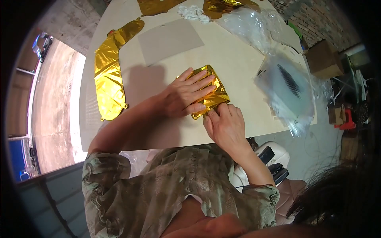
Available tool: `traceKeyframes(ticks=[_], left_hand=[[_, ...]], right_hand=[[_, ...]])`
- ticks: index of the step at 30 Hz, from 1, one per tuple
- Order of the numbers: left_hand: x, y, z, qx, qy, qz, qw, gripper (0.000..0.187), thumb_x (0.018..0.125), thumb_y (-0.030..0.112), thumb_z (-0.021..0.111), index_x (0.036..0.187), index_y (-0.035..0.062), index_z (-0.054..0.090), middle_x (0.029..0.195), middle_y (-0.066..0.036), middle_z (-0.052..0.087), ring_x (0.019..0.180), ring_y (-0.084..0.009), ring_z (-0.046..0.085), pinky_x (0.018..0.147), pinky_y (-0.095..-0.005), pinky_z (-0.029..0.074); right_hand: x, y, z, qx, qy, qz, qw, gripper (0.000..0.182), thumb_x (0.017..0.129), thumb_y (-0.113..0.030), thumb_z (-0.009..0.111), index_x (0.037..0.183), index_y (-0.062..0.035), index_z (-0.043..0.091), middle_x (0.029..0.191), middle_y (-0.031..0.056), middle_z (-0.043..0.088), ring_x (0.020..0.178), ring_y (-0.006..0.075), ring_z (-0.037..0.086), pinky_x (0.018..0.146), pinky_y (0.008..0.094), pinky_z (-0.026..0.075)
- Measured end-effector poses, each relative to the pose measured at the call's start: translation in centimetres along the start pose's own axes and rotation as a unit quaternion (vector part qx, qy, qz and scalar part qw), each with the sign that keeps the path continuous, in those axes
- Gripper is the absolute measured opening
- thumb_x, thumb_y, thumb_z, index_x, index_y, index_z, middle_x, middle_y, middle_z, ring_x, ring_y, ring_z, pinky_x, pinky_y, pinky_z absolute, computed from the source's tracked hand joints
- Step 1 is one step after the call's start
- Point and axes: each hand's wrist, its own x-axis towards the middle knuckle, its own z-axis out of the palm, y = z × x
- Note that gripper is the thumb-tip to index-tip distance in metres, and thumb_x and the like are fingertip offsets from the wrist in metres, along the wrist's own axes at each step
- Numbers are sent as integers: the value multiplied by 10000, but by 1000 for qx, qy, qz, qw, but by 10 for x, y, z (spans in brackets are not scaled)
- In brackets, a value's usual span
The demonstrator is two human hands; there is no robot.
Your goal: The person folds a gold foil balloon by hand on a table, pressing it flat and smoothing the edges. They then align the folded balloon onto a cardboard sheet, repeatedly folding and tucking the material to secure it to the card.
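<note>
A shiny gold foil balloon [219, 94], folded into a small flat packet, lies on the pale table in front of me. My left hand [184, 94] rests flat on top of it with the fingers spread. At the packet's near corner, my right hand [227, 125] has its fingers curled, thumb and fingers pinching the foil edge. Part of the packet is hidden beneath my left palm. To the left lies another flat, uninflated gold foil balloon [109, 75], long and bent at its top.
A grey sheet [170, 41] lies beyond my hands. Clear plastic bags [283, 81] with black print are stacked at right, near crumpled clear plastic [250, 27]. A white bundle [194, 14] and more gold foil [160, 6] sit at the far edge. A cardboard box [323, 59] stands off the table.
</note>
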Motion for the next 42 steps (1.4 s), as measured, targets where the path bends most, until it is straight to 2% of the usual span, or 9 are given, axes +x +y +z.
traceKeyframes(ticks=[13,15,22,25,31,34,37,39,42], left_hand=[[1,4,3,2,33,-11,999,722,905,505,635,1491,119,466,1606,-112,359,1499,-308,303,1214,-563,182],[1,4,2,-11,43,2,999,757,864,457,675,1481,72,466,1594,-159,361,1498,-359,295,1205,-583,196],[1,4,1,-22,36,0,999,763,856,443,687,1483,70,463,1594,-160,360,1498,-362,292,1207,-581,193],[1,1,4,0,38,-1,999,691,921,489,623,1466,85,490,1590,-137,378,1491,-326,315,1206,-569,199],[-1,1,4,-1,35,2,999,625,965,383,558,1498,74,450,1598,-161,353,1502,-353,286,1212,-574,183],[-2,1,2,0,32,-4,999,696,940,470,577,1499,76,448,1600,-155,352,1501,-347,290,1212,-570,183],[-1,2,-1,-17,43,7,999,828,868,587,617,1499,78,449,1599,-149,357,1501,-338,293,1213,-567,186],[0,3,-2,-17,49,4,999,963,772,670,659,1501,79,445,1594,-149,365,1500,-336,295,1214,-563,189],[0,3,-1,-15,49,4,999,999,741,670,688,1503,73,439,1591,-152,370,1500,-338,296,1214,-561,192]], right_hand=[[-5,9,2,-5,38,22,999,158,777,-134,780,924,-94,739,708,39,549,665,240,581,620,371,467],[-5,10,5,28,20,67,997,119,784,-123,767,891,-83,735,699,62,594,617,255,604,580,382,485],[5,9,0,125,42,256,958,85,802,-134,736,825,-70,686,776,97,631,681,317,652,614,406,526],[6,5,4,102,38,277,955,90,801,-127,738,843,-71,681,796,101,635,692,322,652,614,406,524],[-4,9,1,117,60,201,971,135,800,-96,743,918,-58,690,801,102,622,726,316,638,624,412,516],[-16,10,-8,160,76,129,976,221,789,-72,766,1005,-58,720,877,90,633,765,288,647,668,375,524],[-17,6,-15,141,39,123,982,266,772,-84,792,1031,-64,735,916,88,622,808,294,636,700,373,525],[-19,13,-9,132,26,93,987,244,775,-121,798,1002,-63,731,928,81,617,813,285,620,711,380,514],[-16,17,-15,118,1,43,992,242,772,-180,811,970,-65,732,951,71,611,827,274,604,725,391,500]])
